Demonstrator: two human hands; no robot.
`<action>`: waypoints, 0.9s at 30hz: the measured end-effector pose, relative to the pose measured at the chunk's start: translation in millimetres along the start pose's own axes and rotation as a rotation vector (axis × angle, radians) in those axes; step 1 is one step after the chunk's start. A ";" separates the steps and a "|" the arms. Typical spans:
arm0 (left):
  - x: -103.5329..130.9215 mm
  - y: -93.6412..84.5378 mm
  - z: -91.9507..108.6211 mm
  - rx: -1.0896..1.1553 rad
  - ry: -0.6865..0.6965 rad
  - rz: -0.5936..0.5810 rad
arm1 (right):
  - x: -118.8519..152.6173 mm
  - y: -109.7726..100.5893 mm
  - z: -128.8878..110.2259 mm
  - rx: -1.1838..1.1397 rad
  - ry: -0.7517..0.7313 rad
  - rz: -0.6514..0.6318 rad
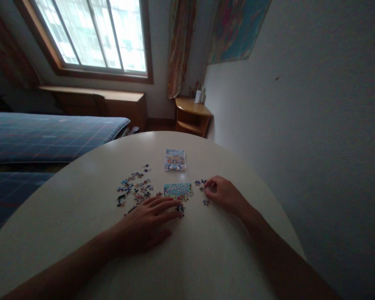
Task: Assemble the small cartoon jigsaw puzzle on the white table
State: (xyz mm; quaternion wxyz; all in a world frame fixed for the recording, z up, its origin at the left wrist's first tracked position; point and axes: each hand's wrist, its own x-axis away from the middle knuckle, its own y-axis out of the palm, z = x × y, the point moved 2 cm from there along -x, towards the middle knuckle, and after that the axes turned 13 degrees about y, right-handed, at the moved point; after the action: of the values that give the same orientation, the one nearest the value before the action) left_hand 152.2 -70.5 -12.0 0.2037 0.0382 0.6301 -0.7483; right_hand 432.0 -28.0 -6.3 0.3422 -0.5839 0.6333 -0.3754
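A partly assembled puzzle [177, 190] with a light blue lettered top lies mid-table. My left hand [151, 218] rests palm down with fingers spread, its fingertips over the puzzle's lower edge and hiding part of it. To the right, my right hand [223, 193] has thumb and forefinger pinched at a small puzzle piece beside several loose pieces [198, 182]. Another loose piece [206, 202] lies just below those fingertips. Many scattered pieces [134, 187] spread over the table left of the puzzle. A colourful printed packet [175, 160] lies beyond the puzzle.
The pale round table [193, 266] carries everything. Behind it on the left is a bed with a blue plaid mattress [50, 137]. A wooden corner shelf [193, 107] and a desk [112, 95] stand near the window. A white wall runs along the right.
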 end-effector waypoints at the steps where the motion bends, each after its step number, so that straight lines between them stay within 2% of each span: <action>1: -1.7 -1.2 2.9 0.016 0.020 -0.025 | 0.3 0.0 -0.8 0.001 0.000 -0.001; 4: -4.4 -3.2 7.1 0.038 0.042 -0.073 | 0.9 -0.1 -2.5 0.001 -0.007 -0.007; 11: -5.5 -1.4 5.4 0.024 0.024 -0.096 | 1.1 0.9 -3.9 -0.009 -0.034 -0.021; 18: -5.5 0.3 5.7 0.027 0.030 -0.062 | 4.5 1.3 -10.6 -0.063 -0.028 -0.058; 27: -5.0 -1.3 7.1 0.022 0.029 -0.075 | 4.1 7.7 -7.9 -0.278 -0.056 -0.130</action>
State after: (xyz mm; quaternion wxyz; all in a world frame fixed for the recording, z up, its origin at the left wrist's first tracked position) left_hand 157.7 -75.9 -7.7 0.1660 0.0274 0.6258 -0.7616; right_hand 421.0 -31.2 -9.2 0.2505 -0.6758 0.6301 -0.2889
